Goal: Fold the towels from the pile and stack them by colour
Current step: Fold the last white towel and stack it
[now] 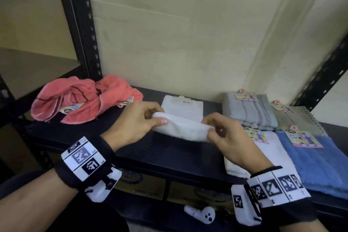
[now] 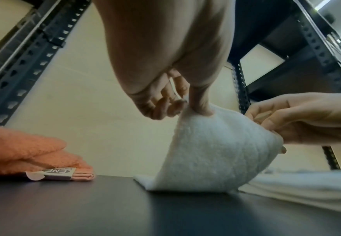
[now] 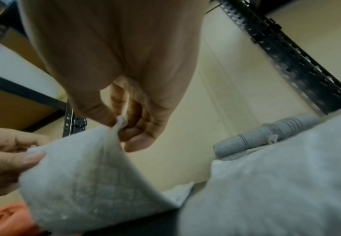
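Note:
A white towel point(image 1: 183, 117) lies on the dark shelf point(image 1: 160, 149), its near edge lifted off the surface. My left hand point(image 1: 148, 117) pinches the left corner of that edge point(image 2: 197, 111) between thumb and fingers. My right hand point(image 1: 212, 130) pinches the right corner point(image 3: 122, 123). From the wrist views the lifted half point(image 2: 212, 151) curves up while the far part stays flat. A pile of crumpled pink towels point(image 1: 82, 100) sits at the left. At the right lie folded towels: grey point(image 1: 248, 111), olive point(image 1: 295, 118), white point(image 1: 269, 152) and blue point(image 1: 320, 160).
Black perforated rack posts point(image 1: 82, 24) stand at the back left and at the right point(image 1: 323, 73), with a beige wall behind. Cardboard boxes point(image 1: 139, 184) and a small white device point(image 1: 201, 214) lie below the shelf. A bare strip of shelf runs in front of the white towel.

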